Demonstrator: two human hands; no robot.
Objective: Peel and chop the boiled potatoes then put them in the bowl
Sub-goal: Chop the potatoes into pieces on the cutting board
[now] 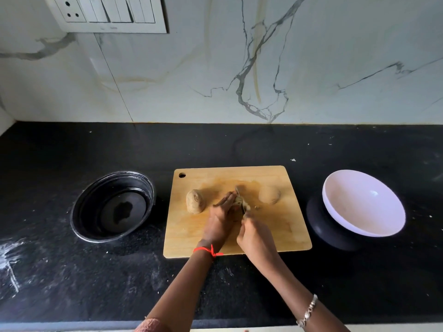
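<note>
Wooden cutting board (282, 236) at the centre of a black tabletop (48, 271); all positions are given from it. On the board's middle: one potato being cut (241, 202), pale and partly broken up, pinned under the flattened fingers (226, 200) of the left hand (219, 224), which press on its left side. Right hand (255, 238), fingers curled shut round the handle of a knife (241, 200), blade standing in the potato just right of the left fingertips. On the board's left part: unpeeled potato (195, 201), untouched. On its right part: second whole potato (269, 194), well apart from both hands. Right of the board: white bowl (364, 221), tilted on a black base. Left of the board: black round container (112, 206).
</note>
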